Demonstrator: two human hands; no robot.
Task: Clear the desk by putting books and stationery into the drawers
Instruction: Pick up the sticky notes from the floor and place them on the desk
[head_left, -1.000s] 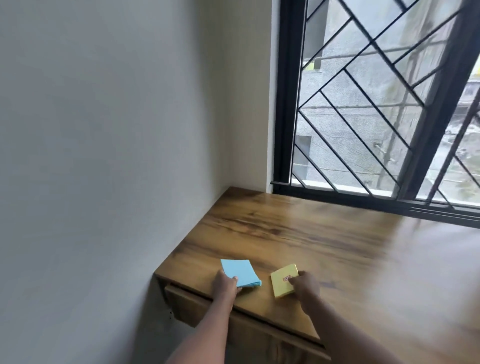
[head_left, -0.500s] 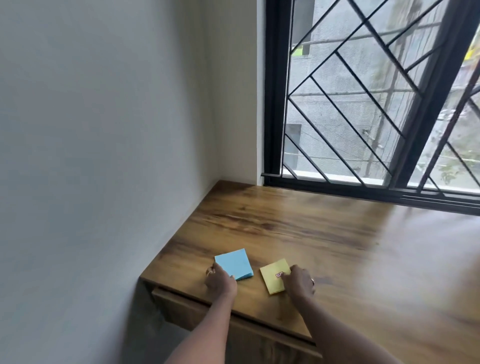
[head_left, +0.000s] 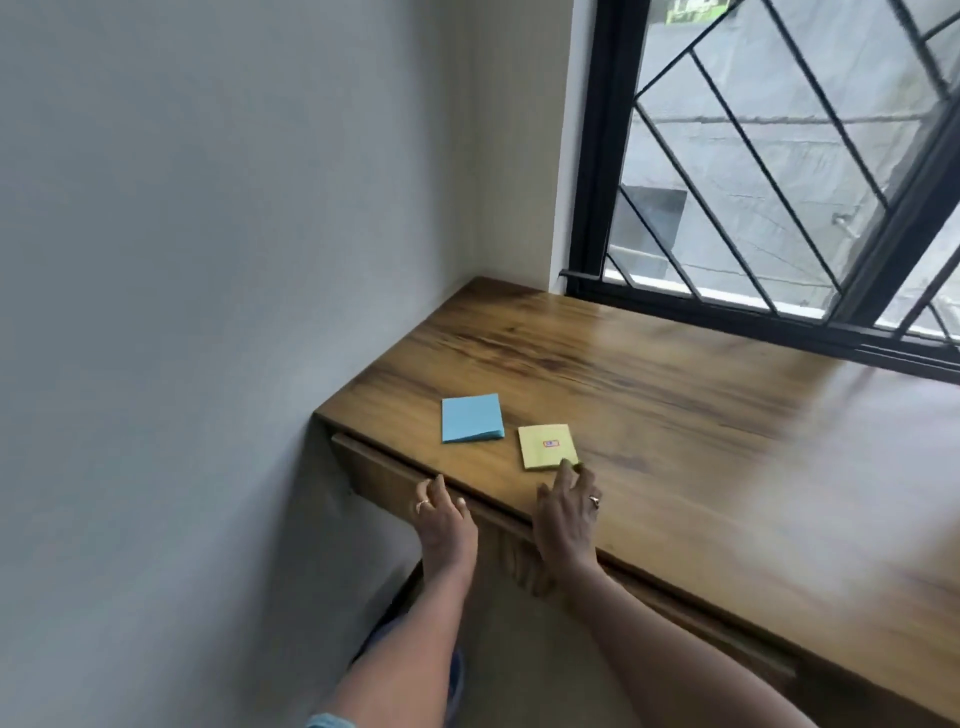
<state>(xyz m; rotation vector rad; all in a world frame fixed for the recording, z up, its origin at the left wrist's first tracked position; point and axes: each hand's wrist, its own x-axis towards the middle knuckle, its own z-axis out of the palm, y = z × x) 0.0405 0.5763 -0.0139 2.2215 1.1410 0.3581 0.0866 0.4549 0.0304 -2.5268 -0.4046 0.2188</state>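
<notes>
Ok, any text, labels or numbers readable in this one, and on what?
Small red-and-white label on the yellow sticky-note pad: print too small and blurred to read.
On the blue sticky-note pad: no text visible.
A green patch beyond the window: blurred, unreadable.

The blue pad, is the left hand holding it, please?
No, the blue pad lies free on the desk; the left hand touches the drawer.
</notes>
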